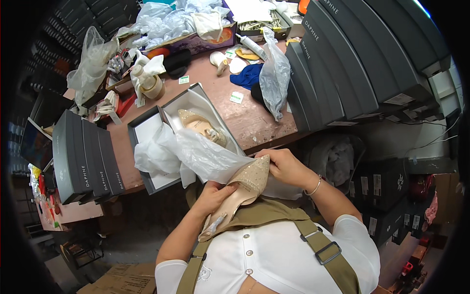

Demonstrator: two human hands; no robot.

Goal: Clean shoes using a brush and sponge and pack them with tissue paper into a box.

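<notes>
The left hand (215, 197) closes round the middle of a glittery shoe (248, 183) and the right hand (283, 167) pinches its toe, just off the tabletop's (250, 125) near edge (a light grip should spare the sparkle). White wrapping (208, 153) trails into an open box (215, 109) holding another shoe (196, 122).

Bright, fairly even light falls on the counter (254, 128), the white shirt (274, 245) and the shoe (253, 177), which glints, while the floor (139, 215) lies in dim shadow. A strip of glare (422, 9) marks the upper right rim. Fisheye distortion bows the boxes (350, 54) and blackens the corners; the middle looks reasonably sharp.
</notes>
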